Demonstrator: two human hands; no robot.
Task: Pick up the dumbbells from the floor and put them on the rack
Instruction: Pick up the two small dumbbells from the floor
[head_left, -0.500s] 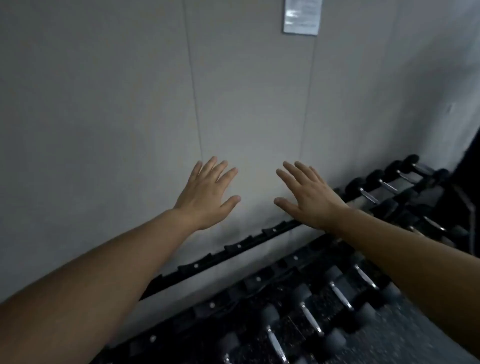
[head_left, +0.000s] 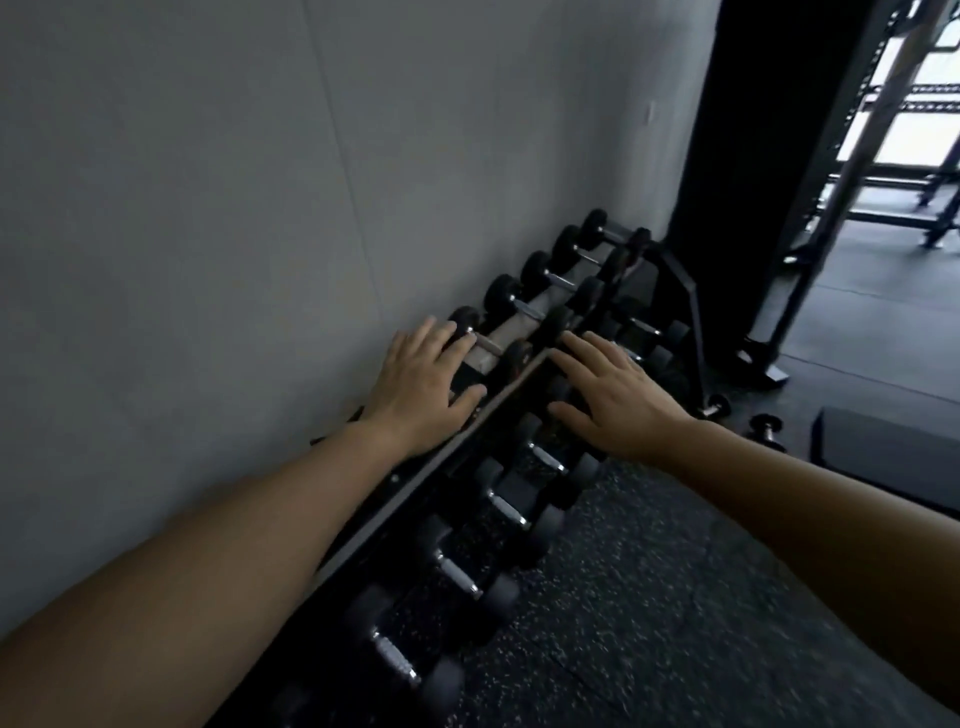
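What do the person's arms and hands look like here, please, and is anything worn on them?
Both forearms are bare all the way to the frame edges, with no sleeves in view. The left hand and right hand wear no gloves, and no watch, wristband or ring is visible, though the light is dim.

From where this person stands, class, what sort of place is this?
Most likely a gym's free-weights corner: black round-headed dumbbells with metal handles fill a black metal rack by the grey wall, and the floor is dark speckled rubber matting.

left hand (head_left: 423, 387) covers part of top rack (head_left: 467, 447) tier, nearest dumbbell (head_left: 400, 660) blurred, both forearms cut off at frame bottom.
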